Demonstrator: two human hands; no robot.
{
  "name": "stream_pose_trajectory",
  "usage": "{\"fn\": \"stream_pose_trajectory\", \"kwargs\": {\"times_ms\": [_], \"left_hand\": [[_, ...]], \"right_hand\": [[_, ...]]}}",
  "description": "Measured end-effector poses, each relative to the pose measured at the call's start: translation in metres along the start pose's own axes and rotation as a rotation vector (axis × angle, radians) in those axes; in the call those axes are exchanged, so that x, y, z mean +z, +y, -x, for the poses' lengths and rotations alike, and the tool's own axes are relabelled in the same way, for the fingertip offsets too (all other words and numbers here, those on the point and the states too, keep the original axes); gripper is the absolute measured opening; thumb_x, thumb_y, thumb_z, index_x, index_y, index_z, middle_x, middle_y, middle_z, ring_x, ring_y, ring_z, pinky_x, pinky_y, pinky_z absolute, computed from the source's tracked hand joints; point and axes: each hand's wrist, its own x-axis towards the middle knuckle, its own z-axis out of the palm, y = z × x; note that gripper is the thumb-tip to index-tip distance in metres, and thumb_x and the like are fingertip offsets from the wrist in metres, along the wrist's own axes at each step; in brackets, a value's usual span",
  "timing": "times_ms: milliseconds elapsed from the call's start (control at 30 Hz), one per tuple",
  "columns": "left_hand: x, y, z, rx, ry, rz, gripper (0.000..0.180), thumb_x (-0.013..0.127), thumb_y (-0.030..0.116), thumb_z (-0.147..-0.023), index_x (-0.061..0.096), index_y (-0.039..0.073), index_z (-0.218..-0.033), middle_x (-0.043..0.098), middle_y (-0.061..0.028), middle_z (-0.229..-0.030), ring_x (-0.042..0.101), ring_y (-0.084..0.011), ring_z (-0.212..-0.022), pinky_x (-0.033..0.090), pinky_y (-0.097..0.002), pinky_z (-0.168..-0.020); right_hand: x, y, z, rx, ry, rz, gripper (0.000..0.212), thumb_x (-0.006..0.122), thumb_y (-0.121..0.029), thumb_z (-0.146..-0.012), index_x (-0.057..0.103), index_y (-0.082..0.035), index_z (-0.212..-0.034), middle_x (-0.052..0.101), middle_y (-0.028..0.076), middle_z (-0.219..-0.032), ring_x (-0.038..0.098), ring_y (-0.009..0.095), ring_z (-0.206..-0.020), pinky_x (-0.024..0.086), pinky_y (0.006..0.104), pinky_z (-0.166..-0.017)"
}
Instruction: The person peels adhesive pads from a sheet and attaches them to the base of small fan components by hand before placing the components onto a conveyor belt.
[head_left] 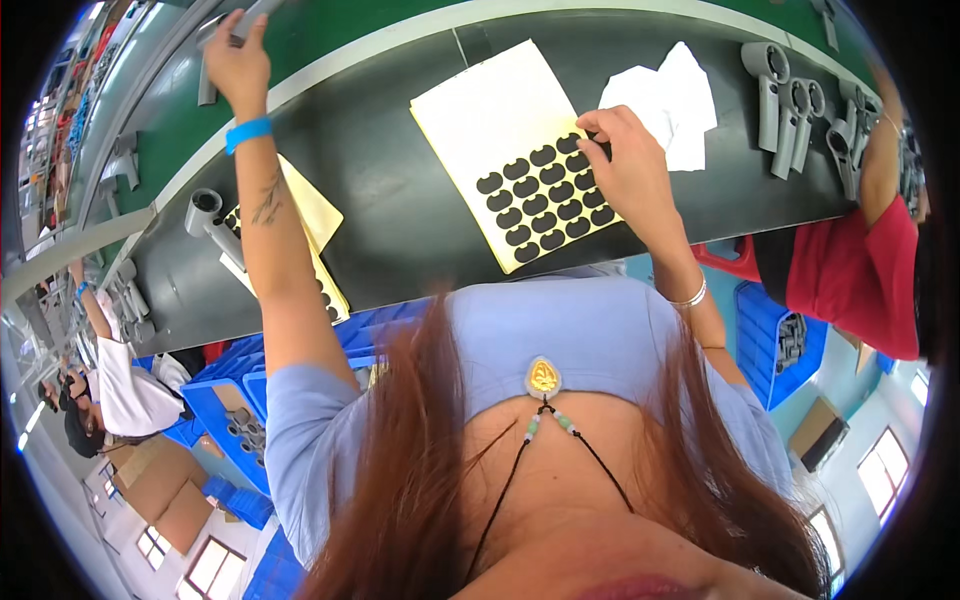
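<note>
My left hand (238,65) reaches out over the green conveyor belt, its fingers closed around a grey plastic part (207,88) with a round head and a handle. My right hand (632,168) is at the upper right corner of a pale yellow sheet (490,100) with rows of black stickers (542,190). Its thumb and forefinger are curled and a little apart, close to the corner sticker; I see nothing between them. A second grey part (205,208) lies by my left forearm, on smaller yellow sheets (312,205) with black stickers.
White papers (665,105) lie beyond my right hand on the dark table (370,180). Several grey parts (785,105) stand at the right, near a co-worker in a red top (850,280). Blue crates (775,340) stand below the table. Another person (135,385) works at the left.
</note>
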Motion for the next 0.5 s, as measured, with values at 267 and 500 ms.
{"fn": "stream_pose_trajectory", "kwargs": {"times_ms": [267, 500], "left_hand": [[-0.077, 0.156, 0.078, 0.187, -0.250, 0.943, 0.052, 0.063, -0.010, -0.083, 0.039, -0.001, -0.129, 0.059, -0.0262, -0.118, 0.062, -0.0313, -0.106, 0.052, -0.0351, -0.089], [-0.070, 0.192, 0.153, 0.146, -0.445, 0.991, 0.045, 0.065, -0.007, -0.081, 0.044, -0.002, -0.121, 0.066, -0.0161, -0.113, 0.063, -0.0227, -0.107, 0.051, -0.0336, -0.094]], "right_hand": [[0.008, 0.007, 0.006, 0.045, -0.010, -0.008, 0.015, 0.068, -0.003, -0.079, 0.061, -0.005, -0.092, 0.057, 0.007, -0.087, 0.060, 0.022, -0.077, 0.048, 0.0335, -0.069], [0.013, 0.007, 0.000, -0.180, 0.009, 0.013, 0.013, 0.063, 0.003, -0.079, 0.057, -0.003, -0.089, 0.053, 0.009, -0.089, 0.056, 0.027, -0.086, 0.046, 0.0356, -0.074]]}}
